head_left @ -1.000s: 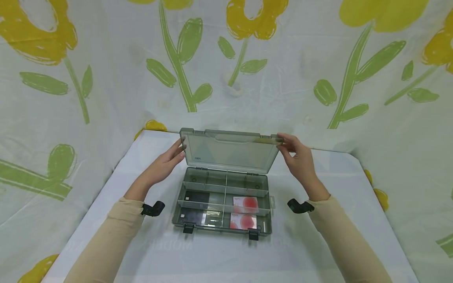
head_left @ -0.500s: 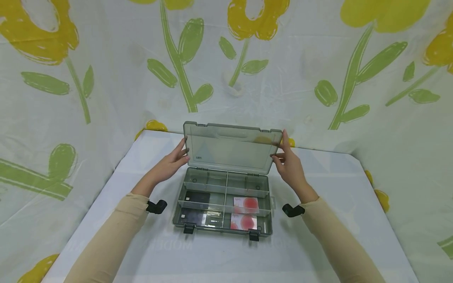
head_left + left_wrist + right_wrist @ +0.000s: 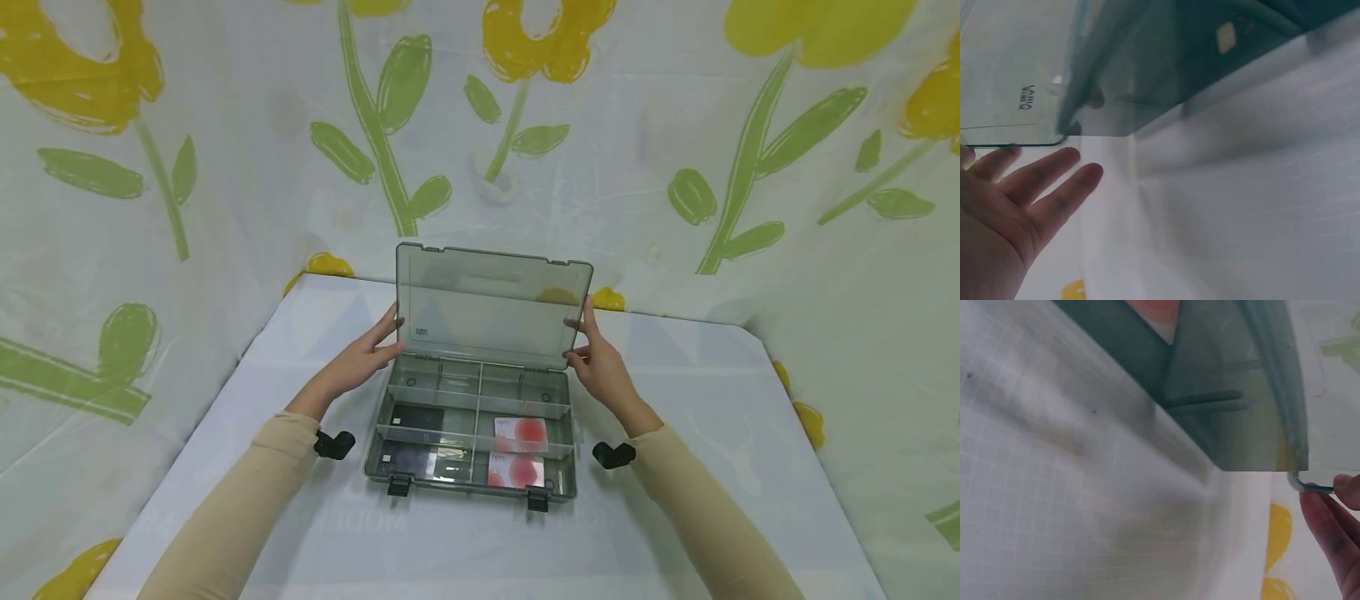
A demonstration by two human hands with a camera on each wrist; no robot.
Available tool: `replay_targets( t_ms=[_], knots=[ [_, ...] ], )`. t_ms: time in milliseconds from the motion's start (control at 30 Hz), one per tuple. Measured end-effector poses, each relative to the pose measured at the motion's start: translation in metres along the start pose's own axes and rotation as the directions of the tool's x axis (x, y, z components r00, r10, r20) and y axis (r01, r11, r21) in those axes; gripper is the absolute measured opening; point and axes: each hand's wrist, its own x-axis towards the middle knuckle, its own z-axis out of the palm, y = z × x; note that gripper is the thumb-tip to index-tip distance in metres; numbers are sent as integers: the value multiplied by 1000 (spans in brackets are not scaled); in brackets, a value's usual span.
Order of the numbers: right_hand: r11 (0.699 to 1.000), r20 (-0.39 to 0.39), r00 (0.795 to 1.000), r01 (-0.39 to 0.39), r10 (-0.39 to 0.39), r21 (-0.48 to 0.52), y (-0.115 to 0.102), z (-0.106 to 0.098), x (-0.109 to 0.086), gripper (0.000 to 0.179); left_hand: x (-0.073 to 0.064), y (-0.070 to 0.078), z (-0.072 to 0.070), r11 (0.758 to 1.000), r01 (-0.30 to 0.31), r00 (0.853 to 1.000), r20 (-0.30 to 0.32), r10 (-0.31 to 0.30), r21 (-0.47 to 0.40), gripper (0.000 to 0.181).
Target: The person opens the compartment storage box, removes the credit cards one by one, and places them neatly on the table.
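A grey translucent compartment box (image 3: 470,487) lies on the table with its hinged lid (image 3: 487,308) raised nearly upright. Inside, dark cards (image 3: 417,417) sit in the left compartments and pink-and-white cards (image 3: 521,430) in the right ones. My left hand (image 3: 348,367) is at the lid's left edge; in the left wrist view its fingers (image 3: 1041,175) are spread and fairly straight, touching the rim. On the opposite edge, my right hand (image 3: 603,371) pinches the lid between thumb and fingers (image 3: 1329,531). Some fingertips show dimly through the plastic.
Two black latches (image 3: 399,486) hang from the box's front wall. The white table (image 3: 480,550) extends around the box, and a flower-printed cloth (image 3: 592,183) rises behind and beside it. Each wrist carries a small black camera (image 3: 334,445).
The lid has swung up and back. Both hands have moved with it, sliding lower along its side edges, the right one inward to the left. Box and cards have stayed put.
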Motion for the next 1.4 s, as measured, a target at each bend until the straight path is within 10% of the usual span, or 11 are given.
replay_targets(
  t_ms=[667, 1400],
  knots=[
    [998, 98, 993, -59, 58, 12, 10, 7, 0, 113, 3, -7, 1, 995, 94, 994, 62, -95, 24, 79],
    [991, 249, 962, -124, 110, 44, 14, 11, 5, 74, 13, -15, 5, 983, 181, 980, 74, -183, 31, 75]
  ],
)
